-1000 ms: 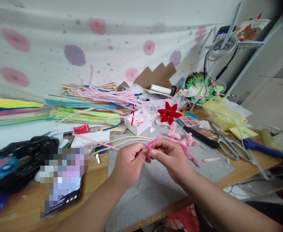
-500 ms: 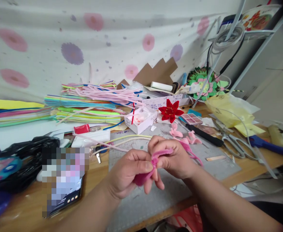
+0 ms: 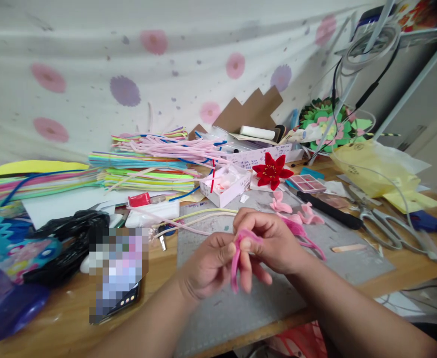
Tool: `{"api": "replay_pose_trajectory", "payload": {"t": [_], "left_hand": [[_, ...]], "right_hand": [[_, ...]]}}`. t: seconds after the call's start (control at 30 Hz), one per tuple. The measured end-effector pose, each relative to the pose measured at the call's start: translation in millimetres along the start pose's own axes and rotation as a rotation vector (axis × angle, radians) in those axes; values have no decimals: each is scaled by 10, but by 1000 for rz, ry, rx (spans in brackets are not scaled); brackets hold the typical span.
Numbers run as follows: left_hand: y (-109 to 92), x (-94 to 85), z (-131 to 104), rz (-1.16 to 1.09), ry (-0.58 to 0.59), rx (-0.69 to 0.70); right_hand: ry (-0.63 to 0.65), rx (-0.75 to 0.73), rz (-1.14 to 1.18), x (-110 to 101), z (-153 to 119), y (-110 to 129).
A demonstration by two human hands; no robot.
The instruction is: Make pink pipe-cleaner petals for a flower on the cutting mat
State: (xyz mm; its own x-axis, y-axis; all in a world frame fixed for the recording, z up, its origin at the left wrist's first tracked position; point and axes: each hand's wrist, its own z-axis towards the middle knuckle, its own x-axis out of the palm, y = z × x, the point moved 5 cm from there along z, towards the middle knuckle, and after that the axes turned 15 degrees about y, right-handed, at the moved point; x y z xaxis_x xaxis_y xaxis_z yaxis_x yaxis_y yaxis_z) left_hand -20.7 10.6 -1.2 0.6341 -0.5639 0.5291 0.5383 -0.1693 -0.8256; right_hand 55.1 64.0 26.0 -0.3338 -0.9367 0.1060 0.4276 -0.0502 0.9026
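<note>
Between my two hands is a bent pink pipe cleaner (image 3: 235,268), held above the grey cutting mat (image 3: 211,318). My left hand (image 3: 213,261) pinches it at its left side, one end hanging down below the fingertips. Thumb and forefinger of my right hand (image 3: 266,241) grip its curved upper part. Part of the piece is hidden by my fingers. Behind my right hand lie more dark pink pipe cleaners (image 3: 296,227), partly covered. Light pink petal shapes (image 3: 281,203) rest on the mat beyond, near a red fuzzy flower (image 3: 272,170).
Bundles of coloured pipe cleaners (image 3: 147,180) are stacked at the back left. A small white box (image 3: 223,191) stands behind my hands. Scissors (image 3: 384,226), a black-handled tool (image 3: 328,211) and a wooden stick (image 3: 348,248) lie at right. A phone (image 3: 119,293) and black plastic bag (image 3: 69,243) are at left.
The pink pipe cleaner has turned in my fingers: its lower end now hangs down narrow, and its top curves over my right thumb. The view has swung slightly left.
</note>
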Motion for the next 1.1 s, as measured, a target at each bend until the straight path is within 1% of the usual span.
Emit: {"api": "replay_pose_trajectory", "payload": {"t": [0.07, 0.13, 0.2, 0.23, 0.3, 0.37, 0.43, 0.57, 0.63, 0.7, 0.77, 0.87, 0.93, 1.0, 1.1], "left_hand": [[-107, -129, -16, 186, -177, 89], [-229, -203, -51, 367, -315, 166], [-306, -217, -73, 513, -381, 147], [-327, -212, -79, 570, -401, 110], [-357, -198, -92, 646, -444, 41], [-353, -178, -89, 640, -442, -17], [-314, -168, -75, 562, -402, -62], [-234, -185, -59, 371, -341, -61], [-212, -208, -63, 331, -353, -65], [-200, -218, -66, 317, -364, -77], [-191, -207, -63, 298, -357, -82], [-180, -177, -57, 275, -345, -81], [-174, -164, -58, 268, -352, -75], [-171, -157, -60, 265, -360, -67], [-185, -156, -65, 266, -389, -33]], "right_hand": [[-83, 22, 37, -59, 10, -43], [-195, 19, -10, -128, 11, -60], [-293, 31, -74, -168, 3, -81], [-314, 42, -74, -168, 3, -100], [-316, 47, 13, -140, 9, -146], [-307, 33, 151, -100, 16, -182], [-306, 30, 254, -68, 19, -204], [-240, 82, 365, 6, 30, -250], [-210, 107, 411, 28, 34, -275], [-196, 93, 419, 21, 45, -272], [-260, 18, 361, -43, 50, -223], [-442, -147, 156, -170, 29, -89], [-527, -226, 58, -208, 13, -18], [-588, -266, 96, -225, 1, -2], [-630, -268, 260, -215, -8, -30]]}}
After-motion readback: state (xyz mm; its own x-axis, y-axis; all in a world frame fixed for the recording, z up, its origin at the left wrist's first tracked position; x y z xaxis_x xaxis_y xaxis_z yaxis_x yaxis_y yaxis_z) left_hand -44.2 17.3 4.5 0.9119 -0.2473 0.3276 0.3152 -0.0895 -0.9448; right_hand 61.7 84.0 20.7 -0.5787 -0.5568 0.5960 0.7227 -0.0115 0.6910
